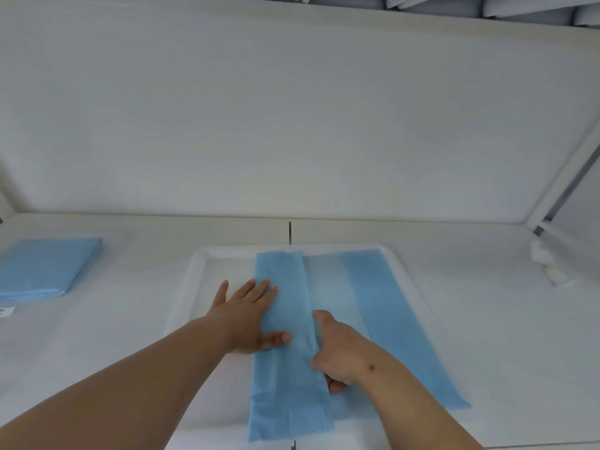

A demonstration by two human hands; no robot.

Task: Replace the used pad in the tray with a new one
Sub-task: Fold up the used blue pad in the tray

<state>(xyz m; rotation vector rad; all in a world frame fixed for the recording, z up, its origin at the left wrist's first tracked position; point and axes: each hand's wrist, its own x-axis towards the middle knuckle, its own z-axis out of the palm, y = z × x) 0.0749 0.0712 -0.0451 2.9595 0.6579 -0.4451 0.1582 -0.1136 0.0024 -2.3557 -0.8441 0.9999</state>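
Observation:
A blue pad (383, 319) lies partly unfolded in the white tray (207, 264) at the middle of the table. Its left part is still a folded strip, its right part lies flat with a paler band between. My left hand (250, 316) rests flat, fingers straight, on the left edge of the folded strip. My right hand (337, 349) has its fingers curled under the strip's right edge and grips that flap. A stack of folded blue pads (45, 264) lies on the table at far left.
A crumpled white wad (548, 264) sits at the table's right side by the wall. A small printed label (6, 311) lies at the left edge. White walls close the table behind and to the right.

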